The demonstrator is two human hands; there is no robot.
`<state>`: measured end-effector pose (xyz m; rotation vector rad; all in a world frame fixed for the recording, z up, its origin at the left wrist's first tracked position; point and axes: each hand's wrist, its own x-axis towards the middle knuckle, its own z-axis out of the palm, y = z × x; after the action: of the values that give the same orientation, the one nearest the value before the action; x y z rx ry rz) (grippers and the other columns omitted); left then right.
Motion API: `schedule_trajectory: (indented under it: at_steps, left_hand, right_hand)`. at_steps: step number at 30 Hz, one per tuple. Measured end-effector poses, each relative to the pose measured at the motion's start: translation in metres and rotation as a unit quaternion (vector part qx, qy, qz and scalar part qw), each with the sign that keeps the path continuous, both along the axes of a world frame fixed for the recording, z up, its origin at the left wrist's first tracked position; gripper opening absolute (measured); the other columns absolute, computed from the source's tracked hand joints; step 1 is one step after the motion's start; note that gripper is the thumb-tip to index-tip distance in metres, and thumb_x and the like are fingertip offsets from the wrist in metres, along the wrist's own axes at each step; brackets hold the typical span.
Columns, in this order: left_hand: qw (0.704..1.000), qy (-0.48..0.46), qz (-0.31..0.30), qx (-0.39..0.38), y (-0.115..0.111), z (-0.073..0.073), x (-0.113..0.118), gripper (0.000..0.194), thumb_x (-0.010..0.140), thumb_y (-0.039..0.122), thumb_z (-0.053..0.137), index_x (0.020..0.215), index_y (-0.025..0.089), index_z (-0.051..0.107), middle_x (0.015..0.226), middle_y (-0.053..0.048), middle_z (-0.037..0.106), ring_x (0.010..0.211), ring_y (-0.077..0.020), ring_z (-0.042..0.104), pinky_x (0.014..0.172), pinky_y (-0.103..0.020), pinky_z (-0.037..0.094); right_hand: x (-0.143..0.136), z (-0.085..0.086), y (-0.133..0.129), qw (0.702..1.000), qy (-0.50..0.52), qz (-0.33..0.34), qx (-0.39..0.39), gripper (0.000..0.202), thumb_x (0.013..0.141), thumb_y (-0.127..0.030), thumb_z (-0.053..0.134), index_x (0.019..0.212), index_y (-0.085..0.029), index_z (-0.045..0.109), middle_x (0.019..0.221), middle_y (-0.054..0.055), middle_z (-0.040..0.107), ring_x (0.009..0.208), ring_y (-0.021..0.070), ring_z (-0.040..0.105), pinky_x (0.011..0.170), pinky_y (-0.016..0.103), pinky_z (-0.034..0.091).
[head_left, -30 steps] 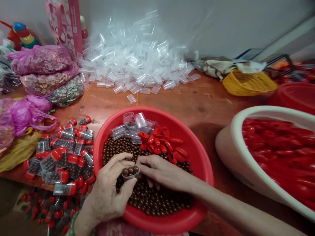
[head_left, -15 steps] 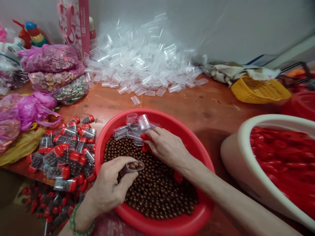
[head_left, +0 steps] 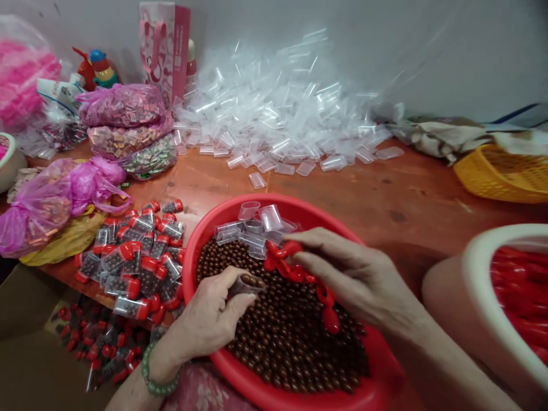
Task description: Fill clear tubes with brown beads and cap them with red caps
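My left hand (head_left: 209, 311) is closed round a clear plastic tube (head_left: 242, 287) filled with brown balls, tilted with its mouth toward the right. Below it, the red basin (head_left: 189, 260) holds many shiny brown balls (head_left: 291, 348). Over the basin's right side, my right hand (head_left: 363, 279) pinches a red cap (head_left: 289, 249) between thumb and fingers. More red caps (head_left: 330, 319) lie just under that hand on the balls. Several unfilled clear tubes (head_left: 270, 218) rest at the basin's far side, beyond my fingertips.
Filled, red-capped tubes (head_left: 128, 308) lie heaped left of the basin, with more in a box (head_left: 25, 331) below. Clear tubes (head_left: 274, 114) are piled by the wall. A white tub (head_left: 475, 268) of red caps stands right; a yellow basket (head_left: 492, 177) is behind it. Purple bags (head_left: 124, 108) sit left.
My right hand has drawn back to the right from near the clear tubes, with a red cap in its fingers. My left hand still holds the filled tube. The view has shifted rightward across the scene's left side.
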<state>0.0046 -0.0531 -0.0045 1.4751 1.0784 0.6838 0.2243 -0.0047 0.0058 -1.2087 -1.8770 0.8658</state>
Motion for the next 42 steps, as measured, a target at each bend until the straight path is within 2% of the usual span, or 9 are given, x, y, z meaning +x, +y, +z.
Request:
schedule_trajectory:
  at_steps: [2, 6, 11, 16, 24, 28, 32, 38, 42]
  left_hand:
    - [1.0, -0.011, -0.014, -0.006, -0.001, -0.001, 0.0, 0.019, 0.094, 0.028, 0.047, 0.104, 0.016, 0.058, 0.086, -0.003, 0.063, 0.077, -0.0137, 0.056, 0.071, -0.024, 0.045]
    - [0.999, -0.043, -0.012, -0.028, -0.003, -0.005, 0.001, 0.02, 0.095, 0.029, 0.046, 0.105, 0.015, 0.056, 0.084, -0.002, 0.061, 0.077, -0.0138, 0.056, 0.072, -0.025, 0.044]
    - [0.999, -0.049, -0.02, -0.013, -0.002, -0.007, 0.001, 0.016, 0.094, 0.024, 0.045, 0.102, 0.016, 0.056, 0.08, 0.001, 0.054, 0.072, -0.0117, 0.048, 0.068, -0.023, 0.041]
    - [0.999, -0.042, -0.019, -0.02, -0.001, -0.007, -0.001, 0.012, 0.094, 0.024, 0.046, 0.096, 0.016, 0.054, 0.079, 0.001, 0.054, 0.073, -0.0118, 0.048, 0.068, -0.024, 0.039]
    - [0.998, -0.052, -0.016, -0.041, 0.002, -0.009, -0.003, 0.017, 0.095, 0.027, 0.045, 0.104, 0.016, 0.054, 0.083, 0.0, 0.056, 0.077, -0.0125, 0.05, 0.073, -0.025, 0.039]
    - [0.998, -0.044, -0.03, -0.029, 0.004, -0.008, -0.003, 0.016, 0.094, 0.023, 0.045, 0.106, 0.017, 0.055, 0.086, 0.0, 0.055, 0.077, -0.0118, 0.048, 0.073, -0.024, 0.038]
    - [0.998, -0.046, -0.02, -0.025, 0.005, -0.007, -0.002, 0.011, 0.094, 0.024, 0.046, 0.095, 0.017, 0.054, 0.081, 0.002, 0.052, 0.074, -0.0109, 0.045, 0.07, -0.023, 0.037]
    - [0.998, -0.061, -0.01, -0.033, 0.005, -0.007, -0.004, 0.018, 0.094, 0.024, 0.045, 0.107, 0.016, 0.055, 0.086, -0.001, 0.057, 0.079, -0.0124, 0.052, 0.074, -0.024, 0.04]
    - [0.996, -0.083, -0.011, -0.039, 0.005, -0.01, -0.004, 0.019, 0.094, 0.025, 0.046, 0.106, 0.016, 0.056, 0.089, -0.002, 0.058, 0.082, -0.0131, 0.053, 0.077, -0.025, 0.04]
  right_hand:
    - [-0.005, 0.007, -0.009, 0.999, 0.003, 0.054, 0.004, 0.022, 0.089, -0.026, 0.058, 0.109, -0.029, 0.067, 0.094, 0.002, 0.07, 0.085, 0.0169, 0.067, 0.073, 0.029, 0.055]
    - [-0.017, 0.014, -0.018, 0.997, 0.022, 0.068, 0.027, 0.024, 0.087, -0.021, 0.062, 0.109, -0.03, 0.067, 0.092, 0.0, 0.072, 0.081, 0.0145, 0.068, 0.074, 0.026, 0.055]
    - [-0.033, 0.012, -0.016, 0.99, 0.032, 0.116, 0.079, 0.018, 0.087, -0.014, 0.062, 0.1, -0.025, 0.069, 0.087, 0.001, 0.071, 0.079, 0.0129, 0.067, 0.071, 0.023, 0.055]
    - [-0.034, 0.009, -0.016, 0.988, -0.006, 0.139, 0.074, 0.013, 0.088, -0.014, 0.06, 0.095, -0.021, 0.069, 0.086, 0.003, 0.069, 0.076, 0.0123, 0.067, 0.067, 0.021, 0.055]
    - [-0.003, 0.011, -0.022, 0.983, -0.072, 0.156, 0.072, 0.017, 0.089, -0.015, 0.058, 0.101, -0.024, 0.068, 0.088, 0.002, 0.07, 0.077, 0.0125, 0.069, 0.066, 0.018, 0.057]
    - [-0.012, 0.015, -0.017, 0.986, -0.048, 0.123, 0.098, 0.018, 0.089, -0.016, 0.06, 0.102, -0.027, 0.066, 0.089, 0.0, 0.07, 0.079, 0.0111, 0.068, 0.069, 0.016, 0.057]
    - [-0.027, 0.014, -0.014, 0.983, -0.051, 0.153, 0.083, 0.023, 0.089, -0.013, 0.059, 0.107, -0.026, 0.065, 0.091, 0.0, 0.068, 0.081, 0.0104, 0.067, 0.072, 0.017, 0.056]
    - [-0.011, 0.021, -0.016, 0.98, -0.099, 0.14, 0.096, 0.018, 0.091, -0.021, 0.056, 0.103, -0.029, 0.068, 0.09, -0.001, 0.072, 0.077, 0.0117, 0.07, 0.063, 0.015, 0.057]
    - [-0.008, 0.025, -0.016, 0.988, -0.073, 0.106, 0.087, 0.019, 0.089, -0.024, 0.059, 0.102, -0.034, 0.07, 0.088, -0.003, 0.074, 0.076, 0.0127, 0.071, 0.064, 0.017, 0.059]
